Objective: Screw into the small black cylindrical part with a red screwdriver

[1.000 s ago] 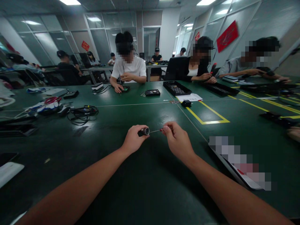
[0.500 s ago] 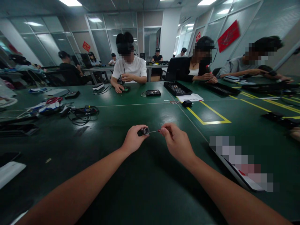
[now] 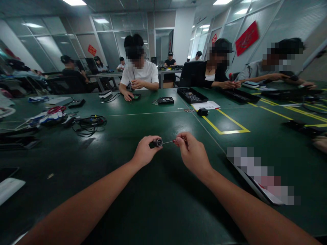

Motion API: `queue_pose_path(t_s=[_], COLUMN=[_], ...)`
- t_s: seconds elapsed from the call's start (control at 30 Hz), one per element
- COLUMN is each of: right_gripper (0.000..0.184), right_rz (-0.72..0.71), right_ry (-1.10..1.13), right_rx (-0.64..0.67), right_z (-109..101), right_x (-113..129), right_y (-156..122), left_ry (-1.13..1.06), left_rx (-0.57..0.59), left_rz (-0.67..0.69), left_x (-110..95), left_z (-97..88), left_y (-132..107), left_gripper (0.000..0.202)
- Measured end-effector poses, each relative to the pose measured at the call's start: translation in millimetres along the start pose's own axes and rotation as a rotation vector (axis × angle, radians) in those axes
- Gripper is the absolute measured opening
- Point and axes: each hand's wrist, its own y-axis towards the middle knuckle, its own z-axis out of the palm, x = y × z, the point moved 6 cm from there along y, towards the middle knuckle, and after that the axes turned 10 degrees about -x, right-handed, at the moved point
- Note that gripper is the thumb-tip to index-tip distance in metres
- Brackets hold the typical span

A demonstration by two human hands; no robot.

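Note:
My left hand (image 3: 146, 151) is closed on a small dark cylindrical part (image 3: 159, 142), whose round, metallic-looking end faces me. A thin screwdriver (image 3: 174, 141) with a red handle is pinched in my right hand (image 3: 192, 151). Its slim metal shaft points left and reaches the cylinder's rim; whether the tip touches or enters it I cannot tell. Most of the handle is hidden by my fingers. Both hands are held above the green table (image 3: 143, 211).
Tangled black cables (image 3: 90, 124) lie left. A blurred flat package (image 3: 255, 177) is at right. Beyond are a small black block (image 3: 203, 112), yellow tape (image 3: 222, 132) and a black parts tray (image 3: 192, 95). Co-workers sit across the table, one in a white shirt (image 3: 150, 73).
My hands keep nearly the same pose, the screwdriver still against the cylinder. The view has shifted slightly. Across the table, a co-worker's red-handled tool has moved over a black tray.

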Motion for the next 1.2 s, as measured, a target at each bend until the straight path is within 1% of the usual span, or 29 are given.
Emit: queue_pose_path(t_s=[0.07,0.2,0.33,0.4,0.47,0.53,0.6,0.77,0.9,1.03,1.13,1.2], right_gripper=[0.016,0.017,0.017,0.017,0.018,0.019,0.019,0.020,0.019,0.017,0.017,0.017], right_rz=[-0.004,0.018,0.049,0.054,0.088,0.127,0.140,0.081,0.014,-0.022,-0.021,-0.023], right_ry=[0.005,0.062,0.076,0.078,0.128,0.163,0.152,0.053,0.027,0.022,-0.017,-0.050], right_rx=[-0.004,0.041,-0.011,-0.001,0.021,0.018,0.002,-0.046,-0.094,-0.068,-0.028,-0.024], right_z=[-0.1,4.1,3.3,5.6,9.0,10.6,9.4,-2.9,-11.5,-8.8,-5.2,-5.2], right_x=[0.4,-3.8,-9.3,-10.9,-13.9,-17.2,-18.5,-10.7,-1.8,1.7,0.5,-0.2], right_y=[-0.8,-0.6,1.1,1.0,0.7,1.0,1.7,3.8,4.0,2.6,1.8,2.1], left_ry=[-0.001,0.016,0.042,0.050,0.052,0.054,0.049,0.012,0.005,0.027,0.022,0.023], left_rx=[-0.004,-0.030,-0.043,-0.047,-0.046,-0.043,-0.036,-0.031,-0.026,-0.021,-0.021,-0.020], left_rz=[0.010,0.016,0.025,0.039,0.044,0.028,0.004,-0.022,-0.011,-0.022,-0.011,-0.011], left_x=[0.2,2.6,0.1,-2.9,-4.5,-3.3,0.2,9.4,10.5,7.6,4.3,4.0], left_z=[0.3,-0.8,-2.8,-3.8,-4.3,-3.9,-2.6,0.8,2.0,1.6,1.0,1.0], left_y=[0.0,0.6,0.7,0.5,0.3,0.3,0.5,0.8,0.6,0.4,0.4,0.3], left_gripper=[0.035,0.032,0.032,0.031,0.031,0.030,0.028,0.028,0.028,0.030,0.031,0.030])
